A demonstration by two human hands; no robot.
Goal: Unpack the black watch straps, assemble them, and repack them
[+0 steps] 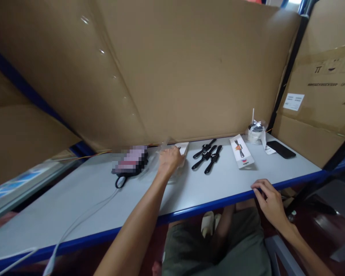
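My left hand [170,160] reaches across the grey table [83,195] and rests on a white box [183,148] near the back wall, fingers curled over its edge with a bit of clear plastic there. To its right lie three black watches [208,156] side by side. My right hand [268,199] rests on the table's blue front edge, fingers bent over the rim, holding nothing else.
A long white watch package [241,151], a wrapped tape roll [255,132] and a black phone [281,149] lie at the right. A blurred-out dark item [130,163] with a black loop and a white cable [83,218] sit left. Cardboard walls stand behind.
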